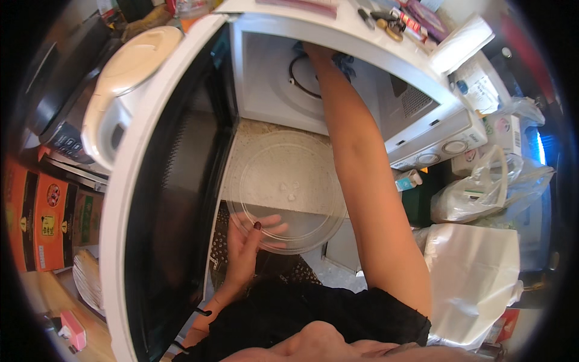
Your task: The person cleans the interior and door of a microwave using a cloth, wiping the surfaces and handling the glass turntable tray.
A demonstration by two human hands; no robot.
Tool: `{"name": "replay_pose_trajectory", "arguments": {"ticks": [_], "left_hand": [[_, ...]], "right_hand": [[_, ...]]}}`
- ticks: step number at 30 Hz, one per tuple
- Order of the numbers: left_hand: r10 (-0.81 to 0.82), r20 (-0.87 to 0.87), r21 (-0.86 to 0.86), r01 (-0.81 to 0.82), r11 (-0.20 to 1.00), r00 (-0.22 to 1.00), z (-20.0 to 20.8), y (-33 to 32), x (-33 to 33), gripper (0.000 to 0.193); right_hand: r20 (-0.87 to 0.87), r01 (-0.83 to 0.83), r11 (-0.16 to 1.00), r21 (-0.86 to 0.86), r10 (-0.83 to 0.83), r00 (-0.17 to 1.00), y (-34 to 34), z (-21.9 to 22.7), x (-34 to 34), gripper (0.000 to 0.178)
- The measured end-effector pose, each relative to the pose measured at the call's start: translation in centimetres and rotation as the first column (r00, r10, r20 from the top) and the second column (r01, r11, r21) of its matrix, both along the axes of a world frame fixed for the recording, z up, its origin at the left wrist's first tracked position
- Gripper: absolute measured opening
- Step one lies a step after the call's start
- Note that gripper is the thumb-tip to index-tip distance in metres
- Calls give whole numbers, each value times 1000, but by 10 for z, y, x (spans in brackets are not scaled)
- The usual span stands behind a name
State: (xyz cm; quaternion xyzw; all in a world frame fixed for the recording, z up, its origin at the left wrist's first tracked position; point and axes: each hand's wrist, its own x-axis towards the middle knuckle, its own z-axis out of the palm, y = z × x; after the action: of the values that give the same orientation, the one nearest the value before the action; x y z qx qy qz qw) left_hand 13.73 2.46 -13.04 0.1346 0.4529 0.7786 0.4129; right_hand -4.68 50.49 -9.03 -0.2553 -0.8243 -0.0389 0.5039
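Observation:
My left hand (244,247) grips the near left rim of a round clear glass turntable plate (288,181), thumb on top and fingers showing through from beneath. The plate is held in front of the open microwave (271,111). My right arm reaches deep into the cavity, where my right hand (315,53) is at a dark blue cloth (344,64) that shows on both sides of it; the fingers are mostly hidden. A dark roller ring (294,81) lies on the microwave floor, just left of that arm.
The microwave door (181,163) swings wide on the left, beside a cream-lidded jug (129,78). Small items, including keys (389,27), lie on the microwave's top. At right are plastic bags (482,187) and a white bag (473,271); orange boxes (45,220) stand far left.

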Motion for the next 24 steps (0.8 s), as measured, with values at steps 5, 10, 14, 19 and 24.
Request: {"name": "replay_pose_trajectory", "arguments": {"ticks": [5, 10, 14, 19, 24], "left_hand": [[6, 6, -37, -6, 999, 1000, 2, 8, 0, 17], [62, -37, -71, -65, 995, 997, 3, 24, 1, 19], [46, -29, -112, -49, 993, 999, 2, 26, -1, 23], [-13, -56, -78, 9, 997, 998, -5, 27, -5, 27], [-75, -84, -44, 71, 996, 994, -14, 20, -7, 30]], "right_hand": [[567, 186, 924, -334, 39, 823, 12, -18, -11, 35], [450, -283, 881, -378, 442, 776, -27, -23, -28, 29], [570, -191, 884, -427, 427, 702, -34, 20, 2, 50], [196, -2, 988, -154, 33, 980, 34, 34, 8, 49], [267, -110, 980, -166, 152, 952, 28, 5, -49, 49]]}}
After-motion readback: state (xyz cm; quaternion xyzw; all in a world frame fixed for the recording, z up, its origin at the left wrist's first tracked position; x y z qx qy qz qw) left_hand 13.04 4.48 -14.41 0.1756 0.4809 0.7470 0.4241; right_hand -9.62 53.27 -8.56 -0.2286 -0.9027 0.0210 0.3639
